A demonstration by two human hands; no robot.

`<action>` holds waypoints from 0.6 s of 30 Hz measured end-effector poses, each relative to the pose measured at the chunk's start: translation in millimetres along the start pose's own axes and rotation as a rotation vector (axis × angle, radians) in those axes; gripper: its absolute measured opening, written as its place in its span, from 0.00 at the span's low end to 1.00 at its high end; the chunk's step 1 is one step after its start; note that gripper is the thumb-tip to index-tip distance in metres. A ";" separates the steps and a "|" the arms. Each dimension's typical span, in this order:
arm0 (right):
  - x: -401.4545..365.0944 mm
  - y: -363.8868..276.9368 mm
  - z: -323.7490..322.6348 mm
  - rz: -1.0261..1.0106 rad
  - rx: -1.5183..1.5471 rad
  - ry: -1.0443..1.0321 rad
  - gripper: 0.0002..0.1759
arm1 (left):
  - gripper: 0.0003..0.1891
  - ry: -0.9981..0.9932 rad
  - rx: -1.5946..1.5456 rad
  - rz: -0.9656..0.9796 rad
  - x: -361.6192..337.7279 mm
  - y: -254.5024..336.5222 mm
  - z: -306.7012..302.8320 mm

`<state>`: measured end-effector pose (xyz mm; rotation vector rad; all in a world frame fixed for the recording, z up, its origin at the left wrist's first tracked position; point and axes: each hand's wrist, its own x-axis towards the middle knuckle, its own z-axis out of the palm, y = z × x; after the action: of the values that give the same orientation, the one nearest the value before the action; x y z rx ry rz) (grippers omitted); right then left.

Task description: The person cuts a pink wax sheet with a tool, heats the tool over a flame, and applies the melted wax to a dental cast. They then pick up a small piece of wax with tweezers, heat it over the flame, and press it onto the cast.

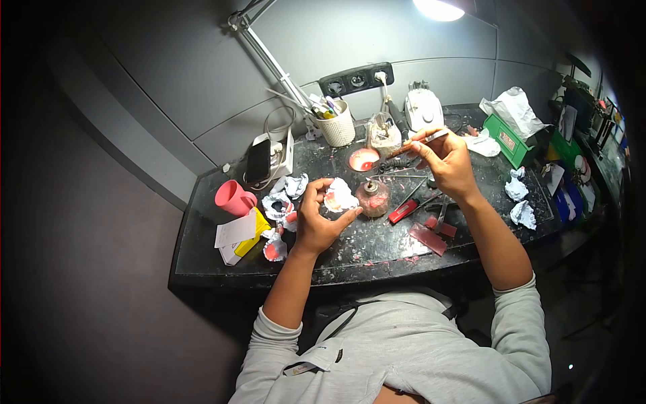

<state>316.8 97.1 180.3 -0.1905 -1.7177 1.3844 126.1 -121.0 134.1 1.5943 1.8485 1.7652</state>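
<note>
My left hand is closed around a white plaster dental cast with a pink and orange patch on it, held above the bench. In my right hand, raised to the right, is a thin wax knife with a brownish handle, pinched between the fingers. Between the hands stands a glass spirit burner with a metal top; I cannot make out a flame. Behind it sits a round dish of pink wax. A red-handled tool and pink wax sheets lie below my right hand.
More plaster casts lie left, beside a pink mug and yellow box. A phone, pen cup and white device stand behind. At right are a green box and white lumps.
</note>
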 end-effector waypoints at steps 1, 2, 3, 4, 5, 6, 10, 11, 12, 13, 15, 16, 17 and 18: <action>-0.1 0.2 0.5 0.004 0.002 0.007 0.06 | 0.36 0.004 0.050 0.029 -0.4 -1.4 -0.1; 0.1 0.3 0.9 0.007 0.005 0.013 0.06 | 0.36 0.008 0.099 0.058 -0.6 -2.3 -0.3; 0.8 0.2 0.5 0.009 0.004 0.011 0.06 | 0.36 0.010 0.099 0.057 -0.5 -2.7 -0.4; 1.4 0.0 -0.3 0.019 0.031 0.010 0.06 | 0.36 0.006 0.128 0.071 -0.5 -3.2 -0.5; 1.6 -0.3 -0.9 0.030 0.058 0.008 0.06 | 0.36 0.003 0.158 0.086 -0.3 -3.1 -0.7; 1.4 -1.1 -1.2 0.032 0.058 0.004 0.06 | 0.36 0.006 0.158 0.083 0.4 -2.5 -0.4; 0.8 -4.0 -1.8 0.051 0.136 -0.040 0.06 | 0.36 0.015 0.277 0.183 4.0 1.2 -3.9; 0.2 -3.6 -1.7 0.067 0.112 -0.055 0.06 | 0.35 -0.012 0.354 0.209 3.8 1.0 -5.3; -0.2 -2.9 -1.3 0.070 0.113 -0.055 0.06 | 0.35 -0.013 0.354 0.206 3.2 -2.0 -4.7; -0.3 -2.3 -0.9 0.071 0.093 -0.046 0.05 | 0.34 -0.013 0.262 0.141 2.4 -6.9 -3.6; -0.5 -1.1 -0.8 0.074 0.073 -0.036 0.05 | 0.33 -0.014 0.168 0.074 1.6 -8.7 -2.3; -0.1 -0.5 -1.0 0.075 0.076 -0.029 0.05 | 0.33 -0.004 0.150 0.054 1.2 -8.6 -2.1; -0.1 -0.1 -0.9 0.076 0.078 -0.022 0.05 | 0.32 0.006 0.131 0.034 1.4 -7.2 -1.9; -0.5 0.4 -0.7 0.077 0.078 -0.022 0.05 | 0.32 0.006 0.131 0.033 1.8 -5.5 -1.9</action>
<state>317.4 97.5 179.7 -0.1999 -1.6864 1.5125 120.9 -119.6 131.4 1.6756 1.9895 1.6949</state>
